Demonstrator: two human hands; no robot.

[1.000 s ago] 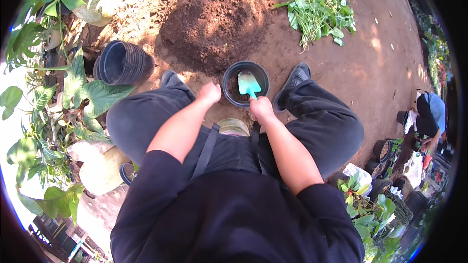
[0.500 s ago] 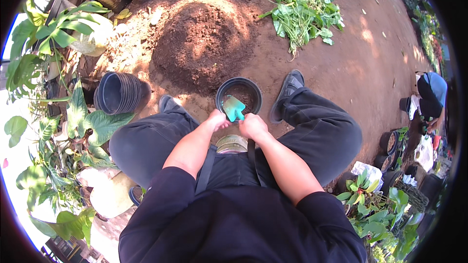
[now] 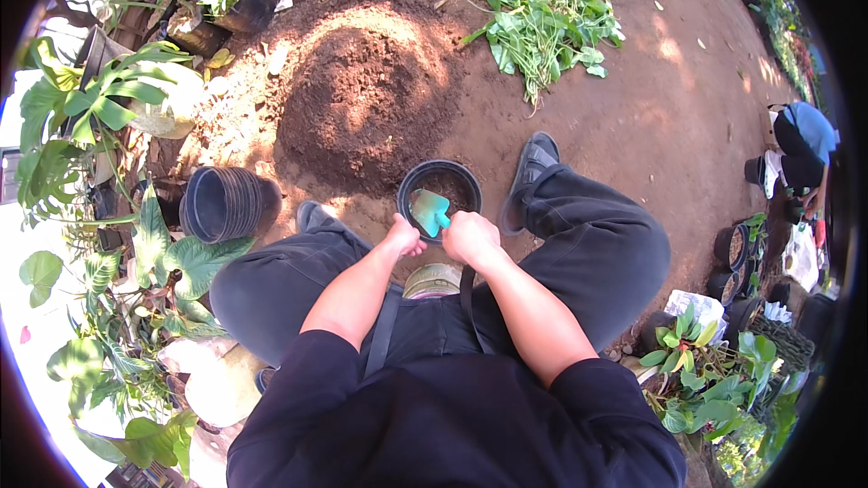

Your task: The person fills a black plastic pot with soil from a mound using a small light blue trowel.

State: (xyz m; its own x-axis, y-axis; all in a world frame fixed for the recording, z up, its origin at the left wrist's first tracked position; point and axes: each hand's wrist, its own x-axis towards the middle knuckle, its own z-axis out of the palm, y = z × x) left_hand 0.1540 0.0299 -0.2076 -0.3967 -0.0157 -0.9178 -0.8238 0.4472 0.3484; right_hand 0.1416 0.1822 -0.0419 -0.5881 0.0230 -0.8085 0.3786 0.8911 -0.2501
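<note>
Between my feet stands a round black plant pot (image 3: pixel 440 165), with dark soil (image 3: pixel 457 186) showing inside. My right hand (image 3: pixel 472 238) is closed round the handle of a turquoise garden trowel (image 3: pixel 428 209). Its broad blade is tilted over the pot's opening, within the rim, with some soil marks on its upper part. At the pot's near left rim, my left hand (image 3: pixel 402 237) is curled with the fingers together, gripping the edge. Just beyond the pot rises a heap of reddish-brown soil (image 3: pixel 362 99).
A stack of black pots (image 3: pixel 221 205) lies tipped left of my foot. Uprooted green leafy plants (image 3: pixel 550 23) lie on the bare ground ahead. Leafy plants (image 3: pixel 136 244) line the left side. At far right a person in blue (image 3: pixel 809 131) bends near potted plants (image 3: pixel 728 248).
The trowel blade has shifted slightly left and tilted within the pot, moved by my right hand. My left hand stays near the rim. The view has tipped a little.
</note>
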